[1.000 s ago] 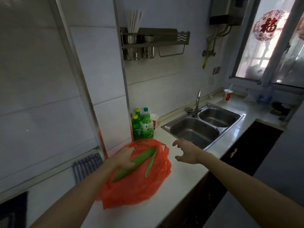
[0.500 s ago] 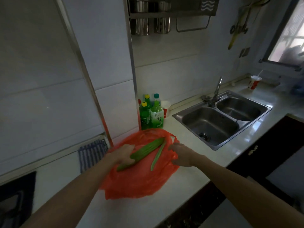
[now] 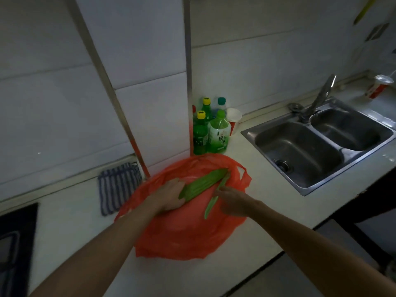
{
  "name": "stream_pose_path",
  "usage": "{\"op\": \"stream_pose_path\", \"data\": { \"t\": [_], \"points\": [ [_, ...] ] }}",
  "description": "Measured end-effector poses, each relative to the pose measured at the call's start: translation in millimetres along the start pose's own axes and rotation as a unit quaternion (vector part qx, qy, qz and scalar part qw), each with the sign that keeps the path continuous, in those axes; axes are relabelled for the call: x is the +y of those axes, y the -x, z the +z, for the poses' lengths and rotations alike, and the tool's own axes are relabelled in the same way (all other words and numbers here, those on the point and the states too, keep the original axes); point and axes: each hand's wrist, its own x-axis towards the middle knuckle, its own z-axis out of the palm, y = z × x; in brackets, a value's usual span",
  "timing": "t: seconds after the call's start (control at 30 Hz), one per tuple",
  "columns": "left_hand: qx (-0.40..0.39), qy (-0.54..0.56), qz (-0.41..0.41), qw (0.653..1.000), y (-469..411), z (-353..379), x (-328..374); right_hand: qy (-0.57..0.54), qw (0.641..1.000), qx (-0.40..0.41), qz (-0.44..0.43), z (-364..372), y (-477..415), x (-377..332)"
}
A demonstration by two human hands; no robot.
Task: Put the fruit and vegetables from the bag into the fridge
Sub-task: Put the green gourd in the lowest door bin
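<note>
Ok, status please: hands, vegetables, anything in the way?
Left hand grips thick green vegetable on red bag. Right hand at thin green stalk, grip unclear. Nothing lies over either; fridge not in view.

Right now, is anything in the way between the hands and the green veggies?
Nothing visible is. The left hand grips the thick vegetable, and the right hand is at the thin stalk; both lie bare on top of the bag.

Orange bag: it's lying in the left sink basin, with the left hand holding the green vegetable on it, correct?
No. The head view shows the orange bag lying on the counter beside the sink, not in a basin. The left hand does hold the green vegetable on it.
</note>
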Motion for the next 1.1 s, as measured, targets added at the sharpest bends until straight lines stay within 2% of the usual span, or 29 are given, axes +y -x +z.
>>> {"op": "stream_pose_path", "data": {
  "t": [0.2,0.4,0.63,0.8,1.1],
  "points": [
    [0.004,0.011,0.004,1.0,-21.9,20.6,-13.7,0.063,0.996,0.002,-0.055,19.7,-39.5,10.1],
    [0.018,0.036,0.003,0.999,-40.1,32.3,-26.7,0.159,0.984,-0.036,-0.072,39.2,-64.8,24.6],
    [-0.006,0.037,0.002,0.999,-49.1,37.7,-34.8,0.241,0.966,-0.057,-0.076,38.7,-78.9,18.4],
    [-0.009,0.051,0.006,0.999,-49.6,36.2,-30.2,0.23,0.967,-0.051,-0.097,31.4,-84.4,16.6],
    [0.038,0.046,0.024,0.998,-31.5,9.3,-33.0,0.189,0.972,0.009,-0.139,4.8,-78.0,-0.6]
  ]
}}
